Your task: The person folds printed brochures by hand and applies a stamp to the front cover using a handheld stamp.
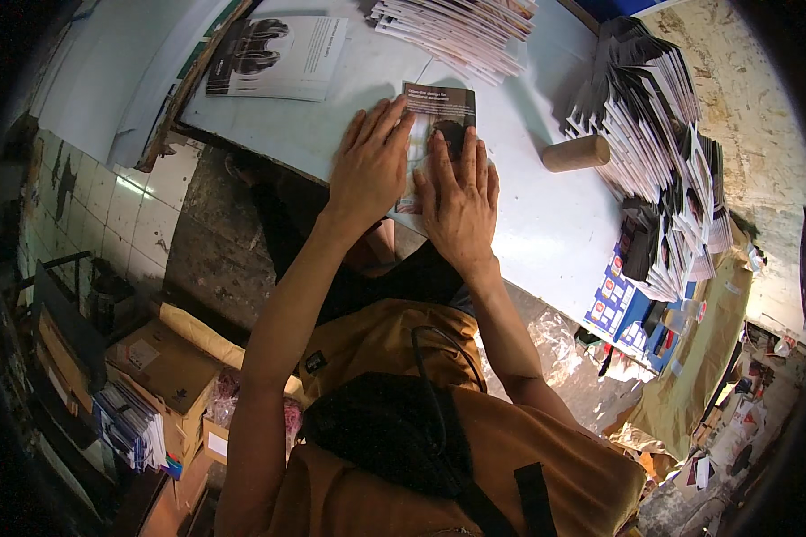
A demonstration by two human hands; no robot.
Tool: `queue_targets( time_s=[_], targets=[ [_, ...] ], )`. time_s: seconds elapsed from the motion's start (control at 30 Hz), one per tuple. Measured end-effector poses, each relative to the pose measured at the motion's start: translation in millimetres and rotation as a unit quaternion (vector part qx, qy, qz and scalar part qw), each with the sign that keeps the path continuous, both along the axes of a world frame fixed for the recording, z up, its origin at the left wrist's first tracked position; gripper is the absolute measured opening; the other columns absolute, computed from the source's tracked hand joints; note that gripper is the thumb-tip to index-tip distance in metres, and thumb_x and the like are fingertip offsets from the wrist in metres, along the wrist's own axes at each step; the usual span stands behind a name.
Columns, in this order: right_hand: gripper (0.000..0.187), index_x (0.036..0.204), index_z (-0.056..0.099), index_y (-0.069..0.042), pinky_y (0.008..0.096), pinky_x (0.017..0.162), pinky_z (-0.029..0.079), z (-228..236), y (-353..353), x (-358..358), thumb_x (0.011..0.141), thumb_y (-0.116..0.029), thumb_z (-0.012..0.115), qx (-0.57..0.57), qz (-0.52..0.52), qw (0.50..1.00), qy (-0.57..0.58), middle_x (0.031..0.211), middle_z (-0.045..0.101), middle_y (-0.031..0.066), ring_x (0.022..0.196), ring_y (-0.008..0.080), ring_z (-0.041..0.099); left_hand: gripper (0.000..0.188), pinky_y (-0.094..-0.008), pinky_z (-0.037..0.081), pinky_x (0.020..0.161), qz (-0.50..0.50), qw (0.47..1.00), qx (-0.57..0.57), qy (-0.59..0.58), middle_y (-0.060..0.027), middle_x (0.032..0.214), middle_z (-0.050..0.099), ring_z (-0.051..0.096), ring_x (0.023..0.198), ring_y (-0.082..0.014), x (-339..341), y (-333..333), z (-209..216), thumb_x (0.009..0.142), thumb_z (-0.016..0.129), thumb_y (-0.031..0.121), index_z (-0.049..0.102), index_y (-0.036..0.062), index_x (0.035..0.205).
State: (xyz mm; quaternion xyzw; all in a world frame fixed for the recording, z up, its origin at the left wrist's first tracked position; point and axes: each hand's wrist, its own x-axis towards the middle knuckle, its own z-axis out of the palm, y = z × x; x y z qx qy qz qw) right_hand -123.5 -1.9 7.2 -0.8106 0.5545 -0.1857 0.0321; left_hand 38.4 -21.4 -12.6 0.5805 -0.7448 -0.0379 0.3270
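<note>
A narrow printed leaflet (441, 97), dark at its top edge, lies on the pale tabletop in front of me. My left hand (373, 163) rests with its fingers stretched over the leaflet's left edge. Flat on the lower part of the same leaflet is my right hand (461, 201), its fingers slightly spread. Neither hand grips anything. Much of the leaflet's lower half is covered by the hands, so I cannot tell how many layers it has. To the right of my right hand, a short wooden cylinder (576, 154) lies on its side.
Fanned piles of folded leaflets (649, 125) line the table's right side. Another pile (461, 31) stands at the far edge. Printed sheets (278, 58) lie at the far left. A cardboard box (166, 371) and bundled booklets (132, 425) are low on the left.
</note>
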Motion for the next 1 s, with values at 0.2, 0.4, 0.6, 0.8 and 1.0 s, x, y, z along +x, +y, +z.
queue_targets(
  time_s=[0.2, 0.4, 0.6, 0.8, 1.0],
  targets=[
    [0.055, 0.148, 0.047, -0.012, 0.0581, 0.115, 0.027, -3.1, -0.2, -0.8, 0.1, -0.038, 0.05, -0.001, 0.0, 1.0, 0.003, 0.157, 0.029, 0.0279, 0.143, 0.046, 0.033, 0.038, -0.0483, 0.03, 0.118, -0.004, 1.0, 0.0, -0.007, -0.0136, 0.145, 0.052, 0.045, 0.137, -0.0315, 0.3, 0.1, -0.6, 0.098, 0.051, 0.014, 0.058, -0.0016, 0.132],
    [0.054, 0.149, 0.046, -0.015, 0.0559, 0.116, 0.026, -0.8, 0.2, -0.4, 0.1, -0.037, 0.052, 0.003, -0.003, 1.0, 0.006, 0.158, 0.029, 0.0263, 0.144, 0.0444, 0.032, 0.039, -0.0482, 0.029, 0.119, -0.005, 1.0, 0.002, -0.002, -0.0139, 0.145, 0.052, 0.044, 0.139, -0.0311, 0.2, -0.2, -1.9, 0.096, 0.051, 0.012, 0.058, 0.0014, 0.132],
    [0.054, 0.15, 0.046, -0.017, 0.0537, 0.116, 0.026, 0.3, 0.5, -0.4, 0.1, -0.036, 0.053, 0.003, -0.003, 1.0, 0.013, 0.159, 0.03, 0.0254, 0.145, 0.0436, 0.032, 0.041, -0.0484, 0.028, 0.12, -0.011, 1.0, 0.019, -0.01, -0.0125, 0.148, 0.048, 0.041, 0.141, -0.0305, 0.9, 1.0, -1.0, 0.095, 0.05, 0.01, 0.057, 0.0066, 0.136],
    [0.054, 0.149, 0.047, -0.016, 0.0567, 0.115, 0.028, -1.8, 0.3, -0.9, 0.1, -0.037, 0.052, -0.005, 0.003, 1.0, 0.011, 0.158, 0.03, 0.0264, 0.143, 0.0452, 0.034, 0.043, -0.0492, 0.029, 0.119, -0.027, 0.999, 0.036, -0.025, -0.0114, 0.152, 0.043, 0.038, 0.143, -0.0309, 6.4, 0.8, 1.2, 0.098, 0.05, 0.017, 0.054, 0.0076, 0.14],
    [0.055, 0.148, 0.048, -0.013, 0.0576, 0.114, 0.029, -0.7, 0.7, -3.9, 0.099, -0.038, 0.052, -0.011, 0.007, 1.0, 0.018, 0.157, 0.03, 0.0277, 0.142, 0.0459, 0.035, 0.073, -0.0508, 0.033, 0.115, -0.122, 0.976, 0.115, -0.135, -0.0128, 0.153, 0.039, 0.04, 0.14, -0.0323, 35.4, -8.2, 40.9, 0.09, 0.062, 0.056, 0.05, 0.0074, 0.143]
  ],
)
